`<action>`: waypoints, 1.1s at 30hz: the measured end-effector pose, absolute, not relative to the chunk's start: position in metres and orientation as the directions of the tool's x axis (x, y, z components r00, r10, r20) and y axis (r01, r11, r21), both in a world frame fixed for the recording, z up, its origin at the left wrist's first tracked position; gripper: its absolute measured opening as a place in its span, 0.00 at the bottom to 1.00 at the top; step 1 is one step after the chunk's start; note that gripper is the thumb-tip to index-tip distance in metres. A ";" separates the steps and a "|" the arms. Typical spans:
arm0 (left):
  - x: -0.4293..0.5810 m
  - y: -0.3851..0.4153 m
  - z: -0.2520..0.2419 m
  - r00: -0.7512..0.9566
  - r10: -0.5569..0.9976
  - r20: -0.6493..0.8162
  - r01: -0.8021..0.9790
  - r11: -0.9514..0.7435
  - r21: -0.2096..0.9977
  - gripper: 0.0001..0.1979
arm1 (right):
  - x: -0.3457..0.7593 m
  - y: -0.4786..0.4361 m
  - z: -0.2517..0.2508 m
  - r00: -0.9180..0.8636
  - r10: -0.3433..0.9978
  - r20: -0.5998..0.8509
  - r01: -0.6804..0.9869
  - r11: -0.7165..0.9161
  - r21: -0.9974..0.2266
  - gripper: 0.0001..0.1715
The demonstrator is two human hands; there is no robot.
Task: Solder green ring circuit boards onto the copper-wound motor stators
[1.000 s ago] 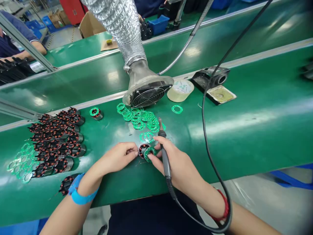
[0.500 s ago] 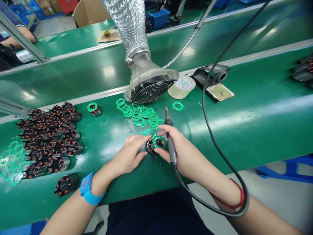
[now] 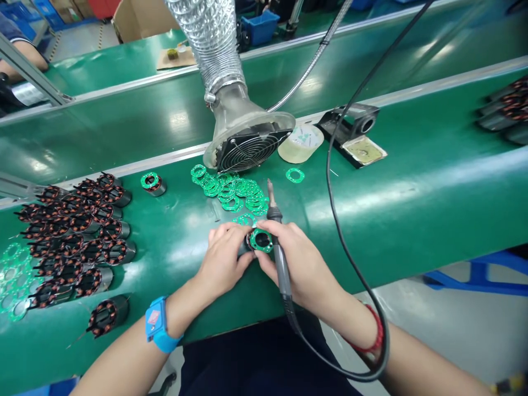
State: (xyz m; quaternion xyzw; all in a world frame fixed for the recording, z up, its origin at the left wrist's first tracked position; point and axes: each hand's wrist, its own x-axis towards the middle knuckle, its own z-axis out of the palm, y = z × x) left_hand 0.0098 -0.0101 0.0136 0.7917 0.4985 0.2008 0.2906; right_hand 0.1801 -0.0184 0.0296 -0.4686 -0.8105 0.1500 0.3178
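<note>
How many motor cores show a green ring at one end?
2: one core between the left hand and right hand; another core standing right of the clustered cores. Others may be hidden there.

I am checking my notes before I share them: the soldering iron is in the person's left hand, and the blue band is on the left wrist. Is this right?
Not quite: the soldering iron is in the right hand, as the head view shows. The blue band is indeed on the left wrist.

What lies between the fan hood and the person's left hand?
In the head view, overlapping green rings lie on the table between the fan hood and left hand.
</note>
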 end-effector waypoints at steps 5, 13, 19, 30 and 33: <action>0.002 -0.011 0.013 0.424 0.903 0.070 0.594 -0.335 0.731 0.20 | 0.170 -0.029 0.016 -0.187 0.893 0.410 0.703 0.413 -0.579 0.25; 0.015 -0.016 0.021 0.414 0.891 0.187 0.558 -0.411 0.720 0.19 | 0.175 -0.040 0.001 -0.207 0.895 0.396 0.515 0.444 -0.733 0.28; 0.021 -0.015 0.023 0.420 0.890 0.178 0.634 -0.428 0.644 0.16 | 0.175 -0.037 -0.003 -0.082 0.929 0.362 0.515 0.350 -0.782 0.27; 0.013 -0.010 0.032 0.486 0.871 0.077 0.632 -0.411 0.657 0.17 | 0.176 -0.037 -0.005 -0.001 0.921 0.389 0.501 0.337 -0.797 0.24; 0.019 -0.013 0.026 0.444 0.888 0.123 0.655 -0.415 0.632 0.20 | 0.176 -0.038 -0.006 -0.001 0.924 0.382 0.486 0.334 -0.807 0.23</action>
